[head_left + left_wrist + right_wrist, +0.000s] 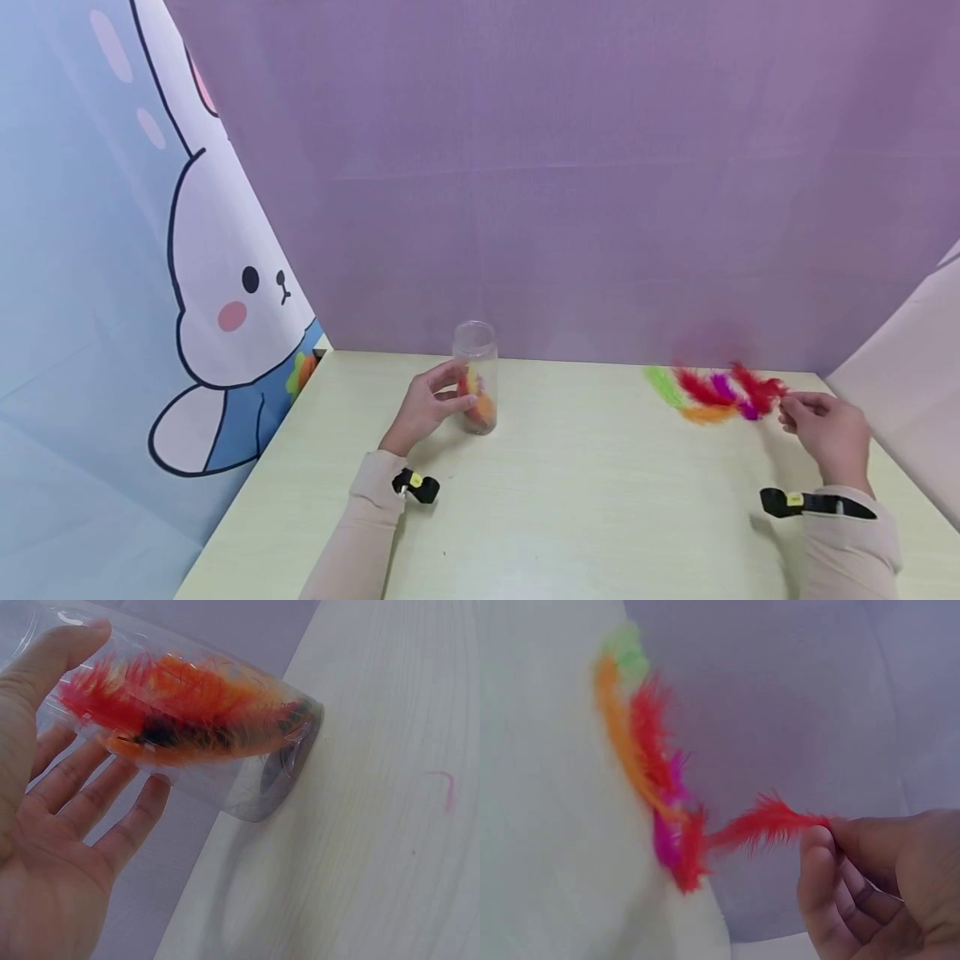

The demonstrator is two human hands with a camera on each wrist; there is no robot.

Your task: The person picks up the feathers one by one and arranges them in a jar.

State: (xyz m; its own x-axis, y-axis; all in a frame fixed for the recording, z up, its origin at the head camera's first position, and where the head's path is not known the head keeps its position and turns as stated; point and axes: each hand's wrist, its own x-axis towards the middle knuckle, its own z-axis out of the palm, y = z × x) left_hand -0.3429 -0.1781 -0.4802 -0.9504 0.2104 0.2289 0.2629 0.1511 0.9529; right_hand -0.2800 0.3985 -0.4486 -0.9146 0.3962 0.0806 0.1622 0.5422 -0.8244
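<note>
My left hand (429,408) holds a clear jar (487,367) by its side, thumb and fingers on opposite sides. The jar stands upright on the table with its mouth uncovered. Red, orange and dark feathers (195,697) lie inside it. Far to the right, my right hand (831,435) pinches a red feather (769,823) by its end between thumb and index finger. Beside that feather is a loose group: a green feather (663,386), an orange feather (707,414), another red feather (699,387) and purple feathers (723,385).
The pale wooden table (570,483) runs back to a purple cloth backdrop (570,208). A blue cloth with a printed rabbit (225,275) hangs at the left. A pink curved mark (448,787) shows on the tabletop in the left wrist view.
</note>
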